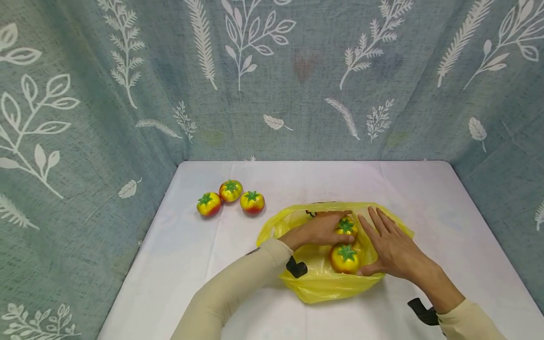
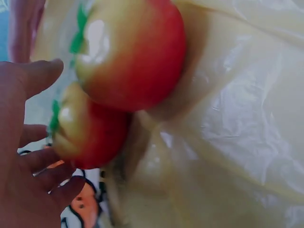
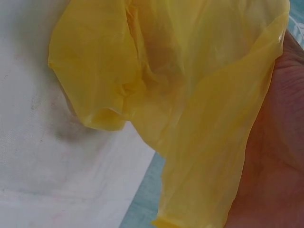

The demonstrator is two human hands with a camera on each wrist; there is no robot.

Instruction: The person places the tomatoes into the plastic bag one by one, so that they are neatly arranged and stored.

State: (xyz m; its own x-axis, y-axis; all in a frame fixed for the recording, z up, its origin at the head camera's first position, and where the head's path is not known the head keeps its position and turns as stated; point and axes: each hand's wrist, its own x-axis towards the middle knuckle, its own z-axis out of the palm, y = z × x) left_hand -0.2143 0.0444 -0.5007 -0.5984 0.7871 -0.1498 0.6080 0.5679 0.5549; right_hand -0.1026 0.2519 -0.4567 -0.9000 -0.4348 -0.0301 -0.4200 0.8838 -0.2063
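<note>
A yellow plastic bag lies with its mouth spread wide. Two red-and-yellow toy tomatoes with green leaf tops are inside it, a nearer tomato and a farther tomato. My left hand reaches into the bag. Its fingers are beside the farther tomato, and the thumb stands apart from it in the left wrist view. Fingers spread and mostly straight, my right hand rests against the bag's right side. Yellow film covers part of that hand in the right wrist view.
Three more toy tomatoes stand left of the bag: a left one, a back one and a right one. An orange, white and black print shows beside the left fingers. Leaf-patterned curtains enclose the white table.
</note>
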